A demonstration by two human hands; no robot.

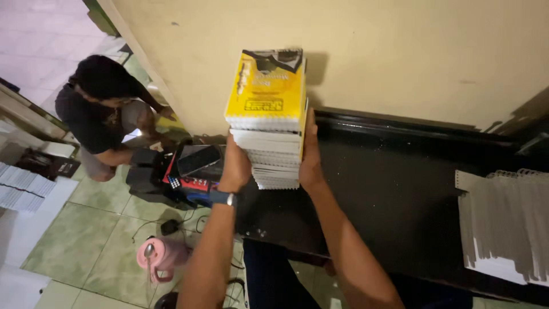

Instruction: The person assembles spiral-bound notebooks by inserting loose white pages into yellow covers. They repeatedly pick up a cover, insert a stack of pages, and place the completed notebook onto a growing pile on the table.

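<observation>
Above the black table (400, 189), a stack of spiral notebooks (273, 114) with a yellow top cover is held between both hands. The left hand (235, 166) presses its left side, the right hand (310, 157) its right side. Far right lie grey bound sheets (506, 223); near left stands a pink jug (163, 257).

Glossy paper booklets (267, 114), matt black table (394, 189)

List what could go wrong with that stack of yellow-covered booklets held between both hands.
1. The stack of booklets is gripped only from the sides by the left hand and right hand; its middle copies could slip out.
2. Falling copies might hit the machine or the crouching person below.
</observation>
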